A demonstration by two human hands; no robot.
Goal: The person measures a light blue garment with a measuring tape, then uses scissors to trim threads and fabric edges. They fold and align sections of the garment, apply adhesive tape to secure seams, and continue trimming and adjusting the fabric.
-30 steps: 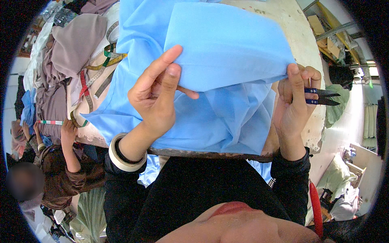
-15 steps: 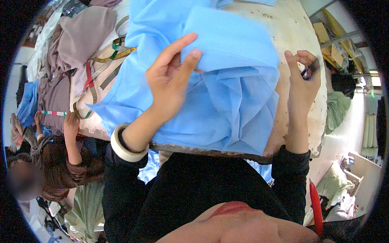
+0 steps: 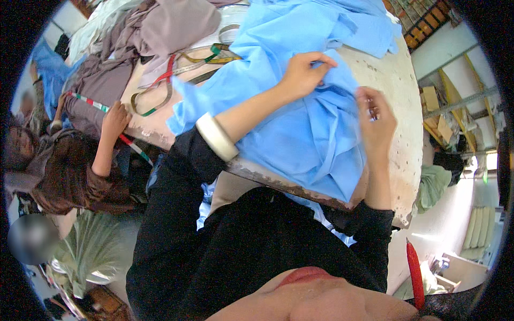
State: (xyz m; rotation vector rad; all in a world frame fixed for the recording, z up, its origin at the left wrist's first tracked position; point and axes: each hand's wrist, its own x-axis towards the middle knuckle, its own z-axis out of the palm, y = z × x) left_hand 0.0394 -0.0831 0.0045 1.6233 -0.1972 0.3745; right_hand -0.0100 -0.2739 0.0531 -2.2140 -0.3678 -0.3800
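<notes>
Light blue fabric [image 3: 289, 128] lies in loose folds over the table in front of me. My left hand [image 3: 306, 75] is at its upper right part, thumb and forefinger pinched together on a fold. Beside the fabric's right edge is my right hand [image 3: 378, 115], its fingers curled around something small with a glint. Blur and the fingers hide what that is. A white ring like a roll of tape [image 3: 217, 137] sits around my left forearm, over the end of the black sleeve.
Left of the fabric, a tape measure [image 3: 171, 69] loops over the table [image 3: 404, 144] near mauve cloth [image 3: 179, 24]. At the table's left side a co-worker's hand [image 3: 115, 120] holds a striped tape measure [image 3: 88, 101]. Shelving [image 3: 455, 101] stands to the right.
My left hand has moved right and closed from a spread pose to a pinch at the fabric. The right hand has come closer to the fabric's edge. The view has swung round.
</notes>
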